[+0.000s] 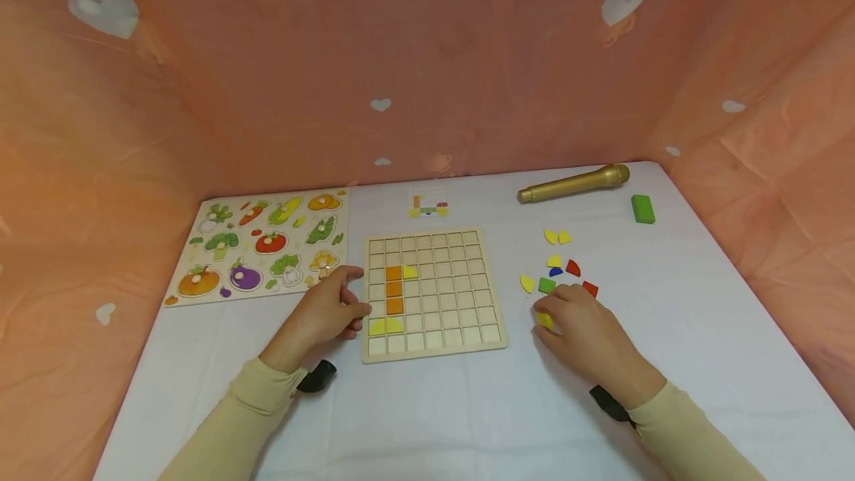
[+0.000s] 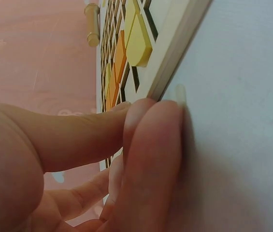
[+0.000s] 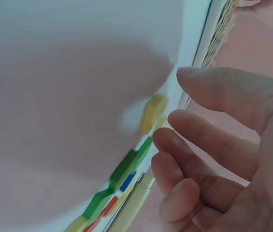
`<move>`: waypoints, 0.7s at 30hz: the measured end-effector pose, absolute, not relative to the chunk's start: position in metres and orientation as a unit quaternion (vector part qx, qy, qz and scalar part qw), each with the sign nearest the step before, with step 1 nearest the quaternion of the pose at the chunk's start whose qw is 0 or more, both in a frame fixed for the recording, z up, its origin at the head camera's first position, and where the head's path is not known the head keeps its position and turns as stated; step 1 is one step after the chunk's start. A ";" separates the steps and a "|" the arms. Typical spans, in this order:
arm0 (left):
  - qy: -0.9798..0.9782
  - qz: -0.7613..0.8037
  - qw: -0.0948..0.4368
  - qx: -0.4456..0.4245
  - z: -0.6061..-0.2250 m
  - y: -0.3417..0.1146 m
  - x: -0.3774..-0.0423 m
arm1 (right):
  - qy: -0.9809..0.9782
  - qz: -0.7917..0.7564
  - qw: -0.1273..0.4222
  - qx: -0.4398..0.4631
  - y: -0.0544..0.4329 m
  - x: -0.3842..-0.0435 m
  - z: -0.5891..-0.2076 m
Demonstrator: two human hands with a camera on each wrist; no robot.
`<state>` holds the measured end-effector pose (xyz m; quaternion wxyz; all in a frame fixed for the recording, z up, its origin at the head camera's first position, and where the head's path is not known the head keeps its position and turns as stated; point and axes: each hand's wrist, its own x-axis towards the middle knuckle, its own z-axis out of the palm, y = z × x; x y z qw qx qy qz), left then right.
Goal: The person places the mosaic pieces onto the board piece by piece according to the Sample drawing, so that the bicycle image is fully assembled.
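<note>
A square wooden grid board (image 1: pixel 454 318) lies in the middle of the table. On its left part are several orange squares (image 1: pixel 394 289) and yellow quarter-round pieces (image 1: pixel 377 326). My left hand (image 1: pixel 327 306) grips the board's left rim, thumb and fingertips at the edge with some fingers curled in. To the right of the board, my right hand (image 1: pixel 584 329) hovers low with thumb and fingers apart around a yellow block (image 1: pixel 545 320). In the right wrist view that yellow block (image 3: pixel 154 113) stands just beyond the fingertips. A green block (image 1: pixel 547 285) lies next to this hand.
Loose yellow, red (image 1: pixel 573 267) and blue pieces (image 1: pixel 555 272) lie beyond my right hand. A vegetable puzzle board (image 1: pixel 254 262) is at the left, a small pattern card (image 1: pixel 428 203) behind the grid. A gold microphone (image 1: pixel 574 184) and a green box-shaped block (image 1: pixel 643 209) lie at the back right.
</note>
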<state>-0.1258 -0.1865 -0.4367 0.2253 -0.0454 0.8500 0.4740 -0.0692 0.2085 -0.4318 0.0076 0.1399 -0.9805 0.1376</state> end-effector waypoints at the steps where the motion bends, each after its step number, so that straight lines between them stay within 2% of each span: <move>1: 0.850 0.474 0.226 -0.046 -0.437 -0.186 -0.126 | -0.981 0.136 0.006 0.140 0.210 -0.069 -0.433; 21: 0.851 0.471 0.226 -0.055 -0.437 -0.186 -0.126 | -0.979 0.138 0.012 0.149 0.222 -0.066 -0.434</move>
